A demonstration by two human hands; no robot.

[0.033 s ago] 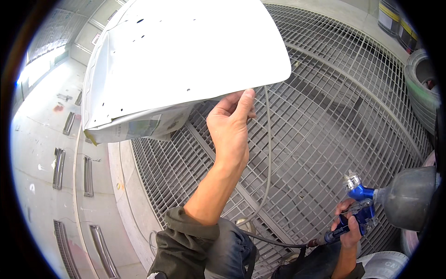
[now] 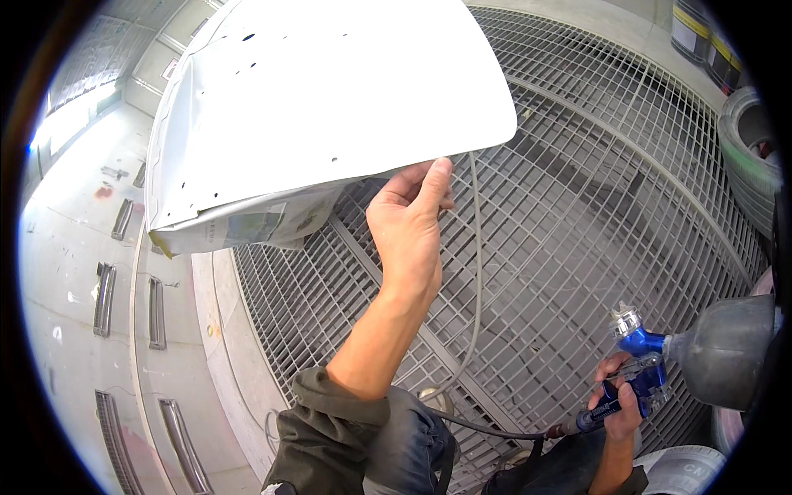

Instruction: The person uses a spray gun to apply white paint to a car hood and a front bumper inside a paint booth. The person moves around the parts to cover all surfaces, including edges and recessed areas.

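A large white panel (image 2: 371, 91) with several small holes spans the upper middle of the view. Printed sheeting (image 2: 256, 223) hangs below its near edge. My left hand (image 2: 408, 219) pinches that edge near the right corner, thumb and fingers closed on it. Low on the right, my right hand (image 2: 624, 419) grips a blue spray gun (image 2: 650, 375) with a silver nozzle. A dark grey cup (image 2: 726, 355) is attached to the gun. From its handle a grey air hose (image 2: 487, 429) runs left, past my knees, then bends up toward the panel.
Metal floor grating (image 2: 561, 239) lies under me. A pale wall (image 2: 66, 330) with slotted fixtures curves along the left. Dark cans (image 2: 691, 33) with yellow bands stand at the top right. Below them is a stack of grey, hollow, ring-shaped objects (image 2: 734, 153).
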